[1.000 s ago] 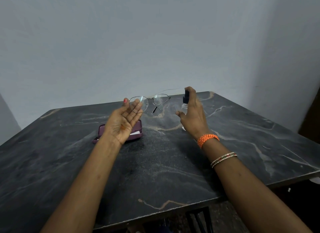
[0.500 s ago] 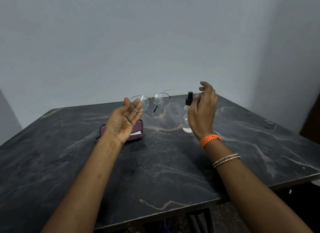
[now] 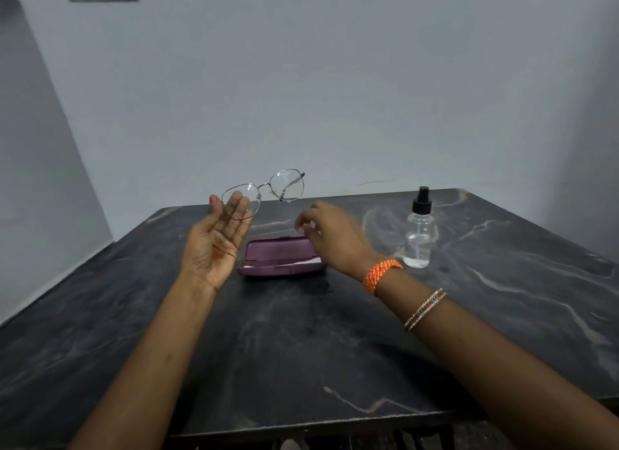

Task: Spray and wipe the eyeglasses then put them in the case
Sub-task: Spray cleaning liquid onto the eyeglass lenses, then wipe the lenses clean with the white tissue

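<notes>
Wire-framed eyeglasses (image 3: 264,192) pinched in left hand's (image 3: 214,245) grip; right hand (image 3: 330,237) spread, empty.

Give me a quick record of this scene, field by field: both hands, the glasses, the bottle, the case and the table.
left hand: raised, palm up, fingertips holding the eyeglasses
eyeglasses: held in the air above the table, thin metal frame, clear lenses
right hand: empty, blurred, over the case
spray bottle: upright on the table, clear with black nozzle, touched by neither hand
case: purple, lid open, lying between the hands
table: dark marble top
</notes>
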